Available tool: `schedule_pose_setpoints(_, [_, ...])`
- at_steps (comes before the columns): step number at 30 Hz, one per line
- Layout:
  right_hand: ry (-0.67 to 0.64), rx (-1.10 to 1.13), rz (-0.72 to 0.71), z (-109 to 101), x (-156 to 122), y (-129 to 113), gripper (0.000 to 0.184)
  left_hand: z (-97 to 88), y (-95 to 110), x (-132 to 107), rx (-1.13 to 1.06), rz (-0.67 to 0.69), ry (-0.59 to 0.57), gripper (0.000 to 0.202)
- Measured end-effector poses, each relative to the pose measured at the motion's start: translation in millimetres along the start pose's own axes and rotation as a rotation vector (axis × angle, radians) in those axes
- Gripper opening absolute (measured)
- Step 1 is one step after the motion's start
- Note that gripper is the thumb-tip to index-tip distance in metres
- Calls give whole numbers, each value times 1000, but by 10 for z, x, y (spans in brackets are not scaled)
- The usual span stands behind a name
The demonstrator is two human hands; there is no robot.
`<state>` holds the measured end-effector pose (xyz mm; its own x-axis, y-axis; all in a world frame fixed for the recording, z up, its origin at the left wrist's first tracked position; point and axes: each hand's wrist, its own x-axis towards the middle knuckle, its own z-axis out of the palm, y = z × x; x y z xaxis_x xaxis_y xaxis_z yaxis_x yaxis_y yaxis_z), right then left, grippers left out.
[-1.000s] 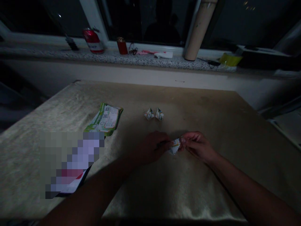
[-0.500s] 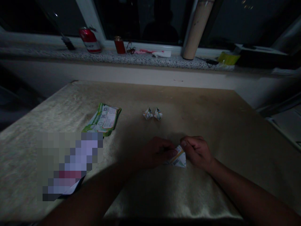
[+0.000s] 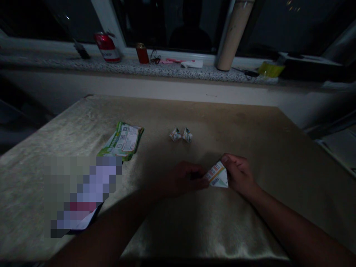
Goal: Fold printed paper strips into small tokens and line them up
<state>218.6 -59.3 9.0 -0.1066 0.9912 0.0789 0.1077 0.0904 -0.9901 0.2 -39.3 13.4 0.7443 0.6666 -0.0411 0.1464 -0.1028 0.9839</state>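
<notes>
White printed paper (image 3: 217, 177): folded flat with straight creased edges and sharp corners, crossed by an orange band and small lettering; held above the table, right of the green packet and nearer the person.
Left hand (image 3: 185, 180): grip closed on the paper's left corner, its fingertips covering that end.
Right hand (image 3: 240, 174): grip pinched on the paper's upper right edge, thumb on top, hiding part of that side.
Folded pieces (image 3: 181, 135): two small, pointed, many-faceted paper shapes, right of the green packet, side by side; whether they touch cannot be told.
Green packet (image 3: 124, 140): crinkled, glossy-looking pouch with a pale printed panel, lying flat.
Flat slab (image 3: 86, 219): dark-edged, mostly pixelated, just on the near side of the green packet, with the left forearm close by.
Gold-tan table (image 3: 236, 124): smooth, softly sheened covering under the green packet, rippled along the near edge.
Speckled sill (image 3: 133, 69): stone-like ledge beyond the green packet, bearing a red-and-white can (image 3: 108, 48), an orange-red jar (image 3: 142, 53), a tangled cord (image 3: 155, 58), a tan tube (image 3: 232, 40) and a yellow object (image 3: 270, 69).
</notes>
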Motion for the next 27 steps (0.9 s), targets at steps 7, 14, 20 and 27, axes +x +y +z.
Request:
schedule_pose_setpoints(7, [94, 70, 46, -22, 38, -43, 50, 28, 83, -17, 114, -80, 91, 34])
schedule_pose_setpoints(14, [105, -50, -150, -52, -18, -31, 48, 52, -18, 7, -173, -101, 11, 43])
schedule_pose_setpoints(20, [77, 98, -140, -66, -36, 35, 48, 84, -59, 23, -279, -140, -8, 48])
schedule_pose_setpoints(27, [-81, 394, 69, -65, 52, -20, 46, 73, 34, 1, -278, -113, 38, 51])
